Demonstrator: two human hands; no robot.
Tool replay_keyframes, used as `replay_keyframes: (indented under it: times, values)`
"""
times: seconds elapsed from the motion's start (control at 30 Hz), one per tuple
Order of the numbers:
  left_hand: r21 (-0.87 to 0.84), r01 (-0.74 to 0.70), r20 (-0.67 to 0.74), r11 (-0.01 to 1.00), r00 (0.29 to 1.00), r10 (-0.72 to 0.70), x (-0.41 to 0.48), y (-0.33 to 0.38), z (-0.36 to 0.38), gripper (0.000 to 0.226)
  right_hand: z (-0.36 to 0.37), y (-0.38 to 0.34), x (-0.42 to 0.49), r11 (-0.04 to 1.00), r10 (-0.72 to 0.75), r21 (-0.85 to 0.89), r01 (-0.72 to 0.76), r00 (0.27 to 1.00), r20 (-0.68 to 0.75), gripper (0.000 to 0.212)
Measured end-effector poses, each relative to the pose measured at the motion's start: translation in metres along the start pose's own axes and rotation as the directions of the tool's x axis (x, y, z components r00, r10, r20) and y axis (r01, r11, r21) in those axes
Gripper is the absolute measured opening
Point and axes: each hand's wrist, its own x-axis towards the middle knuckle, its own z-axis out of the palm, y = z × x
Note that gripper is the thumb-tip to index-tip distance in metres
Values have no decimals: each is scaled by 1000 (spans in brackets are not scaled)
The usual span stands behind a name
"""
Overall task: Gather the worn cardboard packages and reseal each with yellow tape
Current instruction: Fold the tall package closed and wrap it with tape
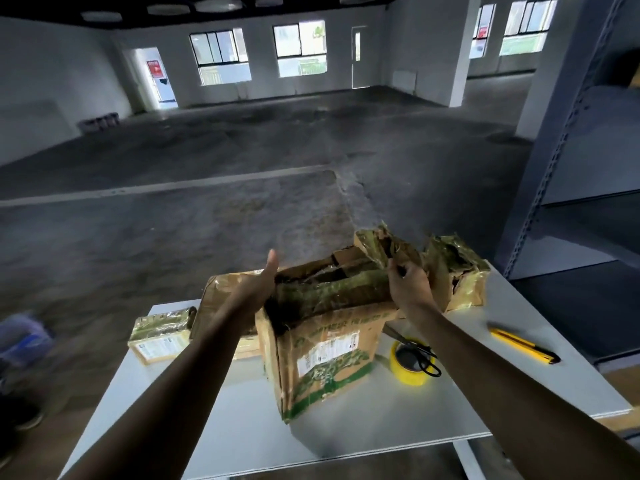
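Large box (pixel 322 348): stands upright at the middle of the counter (pixel 346 420), top open, flaps torn and wrinkled with old film. The opening's long axis runs from near left to far right, and one hand sits at each end.

Left hand (pixel 258 285): at the left end of the opening, thumb up, fingers apparently straight and pressed against the flap there. It has hold of nothing that I can see.

Right hand (pixel 408 282): at the far right corner, fingertips pinching the ragged upright flap.

Key relation: the tape roll (pixel 412 363) lies flat just right of the box on the near side, under the right forearm. The right hand is clearly nearer to it. The left would have to cross the box. Judgement: flaps need folding down along the long axis before tape goes on.

Counts:
- Packages, 4: large box, brown package (pixel 221 292) behind the left wrist, small package (pixel 159 336) at far left, crumpled package (pixel 453 275) at far right.
- Tape rolls, 1.
- Scissors (pixel 420 358), 1 pair, resting on the roll.
- Yellow knife (pixel 523 346), 1, well apart to the right.
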Motion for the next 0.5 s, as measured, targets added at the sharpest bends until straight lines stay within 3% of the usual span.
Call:
replay_keyframes:
  times: [0.07,0.2,0.3,0.4,0.5]
  values:
    - [-73,54,69,996,996,-49,-6,-1,-2,93,8,-2,5,999,19,-51,-19,1000,-2,53]
    - [-209,-18,166,978,985,53,-11,-7,-13,102,15,-12,6,993,47,-105,-44,999,23,50]
    - [-301,-34,268,953,956,119,-13,-11,-22,80,19,-16,7,993,93,-77,-91,995,28,48]
    - [-99,-8,334,995,942,41,-14,-15,-19,64,24,-20,4,994,98,-40,-97,995,3,48]
    - [21,-23,252,1000,967,17,-7,-23,-12,57,27,-18,0,991,131,38,-132,991,19,55]
